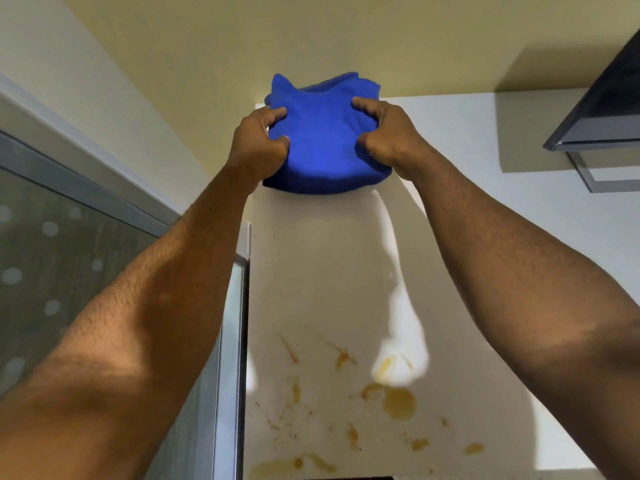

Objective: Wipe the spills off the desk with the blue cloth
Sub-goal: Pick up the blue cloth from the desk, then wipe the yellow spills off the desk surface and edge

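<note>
1. Head view, item held: blue cloth (320,140), bunched and folded, at the far end of the white desk (311,271), close to the yellow wall (242,39). Its lower edge appears to rest on or just over the desk top; contact cannot be told for certain.
2. Left hand (258,143): clenched on the cloth's left edge, thumb and fingers pinching a fold of fabric.
3. Right hand (388,133): clenched on the cloth's right edge, fingers curled over the top, thumb pressed into the fabric below.
4. Both forearms reach forward from the bottom corners, converging on the cloth, which spans the gap between the two grips.
5. Spills (398,401): brownish-yellow puddles, streaks and spatter on the desk, well apart from the grip, on the near side under the forearms. The largest round puddle lies nearer the right arm; a long smear (294,464) runs along the near edge; thin streaks lie toward the left arm.
6. Right of the grip: a dark monitor (602,105) on a grey stand, well apart from the right hand.
7. Left of the grip, beyond the desk edge: a grey-framed frosted glass panel (69,254).
</note>
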Action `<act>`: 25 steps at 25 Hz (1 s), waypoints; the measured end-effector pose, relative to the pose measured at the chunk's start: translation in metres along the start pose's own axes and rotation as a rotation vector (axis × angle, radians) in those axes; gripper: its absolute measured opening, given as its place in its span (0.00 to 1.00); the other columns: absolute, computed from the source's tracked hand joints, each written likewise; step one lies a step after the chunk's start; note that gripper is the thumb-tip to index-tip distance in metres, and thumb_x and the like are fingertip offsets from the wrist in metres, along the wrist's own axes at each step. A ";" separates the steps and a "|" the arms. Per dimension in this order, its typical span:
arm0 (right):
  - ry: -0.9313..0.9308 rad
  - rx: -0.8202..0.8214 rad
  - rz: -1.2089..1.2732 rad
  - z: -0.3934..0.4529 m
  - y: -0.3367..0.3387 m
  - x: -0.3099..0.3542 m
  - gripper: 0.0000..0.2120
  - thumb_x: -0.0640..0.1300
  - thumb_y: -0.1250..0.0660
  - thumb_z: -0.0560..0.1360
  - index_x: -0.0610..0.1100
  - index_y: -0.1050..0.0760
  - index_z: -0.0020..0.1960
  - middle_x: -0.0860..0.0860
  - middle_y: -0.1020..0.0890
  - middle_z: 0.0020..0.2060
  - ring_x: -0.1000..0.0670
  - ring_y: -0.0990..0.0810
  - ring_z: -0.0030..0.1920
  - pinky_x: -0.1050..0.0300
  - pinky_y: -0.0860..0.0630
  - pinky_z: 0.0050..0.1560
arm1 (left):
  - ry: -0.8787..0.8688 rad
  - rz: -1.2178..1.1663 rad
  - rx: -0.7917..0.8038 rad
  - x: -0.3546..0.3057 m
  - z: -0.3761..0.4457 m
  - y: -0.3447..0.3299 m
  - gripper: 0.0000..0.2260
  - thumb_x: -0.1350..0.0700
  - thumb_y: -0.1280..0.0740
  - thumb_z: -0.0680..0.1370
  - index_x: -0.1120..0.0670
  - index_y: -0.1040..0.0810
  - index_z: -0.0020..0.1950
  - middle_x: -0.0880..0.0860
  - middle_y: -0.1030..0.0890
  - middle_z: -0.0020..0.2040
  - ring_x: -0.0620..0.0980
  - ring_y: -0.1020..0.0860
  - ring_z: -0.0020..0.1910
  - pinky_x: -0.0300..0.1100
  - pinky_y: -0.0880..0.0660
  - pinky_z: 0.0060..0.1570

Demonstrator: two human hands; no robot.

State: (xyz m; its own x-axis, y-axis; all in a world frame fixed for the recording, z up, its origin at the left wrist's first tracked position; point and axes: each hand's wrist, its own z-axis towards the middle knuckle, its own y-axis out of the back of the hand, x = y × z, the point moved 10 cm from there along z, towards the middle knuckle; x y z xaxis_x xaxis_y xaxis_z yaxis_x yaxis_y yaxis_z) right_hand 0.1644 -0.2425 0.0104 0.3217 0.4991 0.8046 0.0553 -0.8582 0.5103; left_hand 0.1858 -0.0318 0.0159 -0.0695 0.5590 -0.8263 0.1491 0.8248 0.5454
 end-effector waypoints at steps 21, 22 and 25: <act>-0.171 -0.269 -0.330 -0.286 0.151 -0.146 0.32 0.34 0.37 0.73 0.49 0.38 0.74 0.45 0.32 0.70 0.42 0.32 0.69 0.53 0.36 0.67 | -0.209 0.133 0.379 -0.085 -0.264 -0.186 0.31 0.55 0.34 0.78 0.51 0.43 0.78 0.52 0.45 0.79 0.53 0.37 0.75 0.39 0.39 0.70; -0.206 -0.272 -0.330 -0.299 0.159 -0.162 0.32 0.33 0.37 0.73 0.49 0.38 0.74 0.45 0.32 0.71 0.42 0.33 0.69 0.52 0.36 0.68 | -0.213 0.151 0.413 -0.085 -0.278 -0.203 0.32 0.55 0.34 0.78 0.51 0.44 0.79 0.52 0.47 0.80 0.54 0.37 0.75 0.43 0.37 0.71; -0.299 -0.209 -0.320 -0.325 0.157 -0.208 0.32 0.33 0.37 0.72 0.48 0.37 0.74 0.44 0.34 0.72 0.42 0.34 0.71 0.52 0.37 0.69 | -0.203 0.294 0.467 -0.071 -0.308 -0.238 0.32 0.53 0.36 0.78 0.51 0.47 0.79 0.53 0.45 0.79 0.58 0.34 0.72 0.53 0.32 0.70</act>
State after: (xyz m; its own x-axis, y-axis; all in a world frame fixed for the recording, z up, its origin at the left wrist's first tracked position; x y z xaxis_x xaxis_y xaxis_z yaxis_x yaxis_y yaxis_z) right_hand -0.2014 -0.4421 0.0217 0.5784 0.6518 0.4905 0.0143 -0.6093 0.7928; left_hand -0.1480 -0.2414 -0.0117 0.2241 0.6929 -0.6853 0.5556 0.4869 0.6740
